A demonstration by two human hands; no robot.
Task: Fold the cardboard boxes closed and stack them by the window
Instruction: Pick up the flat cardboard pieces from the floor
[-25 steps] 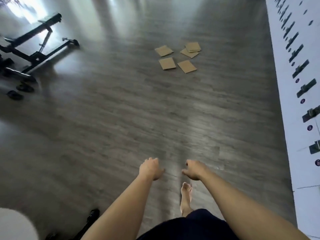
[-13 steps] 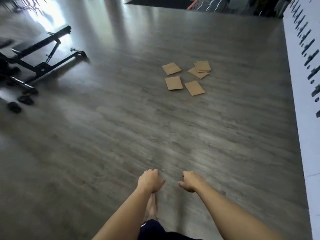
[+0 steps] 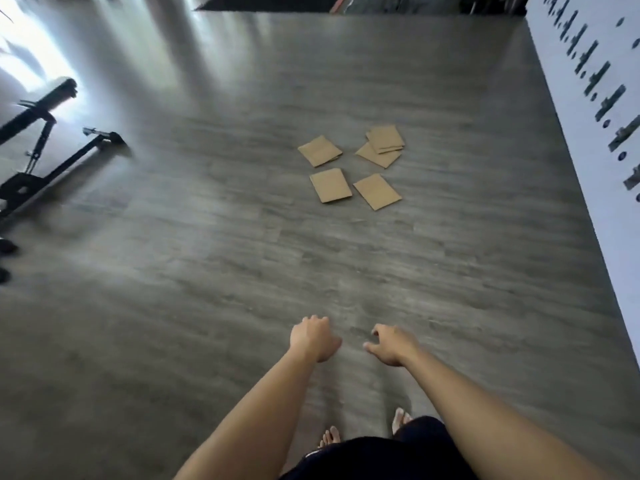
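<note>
Several flat brown cardboard boxes lie scattered on the grey wood floor ahead of me: one at the left [image 3: 319,150], one in front [image 3: 330,185], one beside it [image 3: 377,191], and two overlapping at the back right [image 3: 382,145]. My left hand [image 3: 313,337] and my right hand [image 3: 393,344] are held out low in front of me, well short of the boxes. Both hold nothing, with fingers loosely curled. My bare feet show at the bottom.
A black exercise bench [image 3: 41,147] stands at the left, with bright window light behind it. A long white panel with dark fittings [image 3: 588,140] runs along the right. A dark mat [image 3: 263,3] lies at the far end.
I have walked forward, so the boxes look nearer and larger. My hands stay out in front, holding nothing.
</note>
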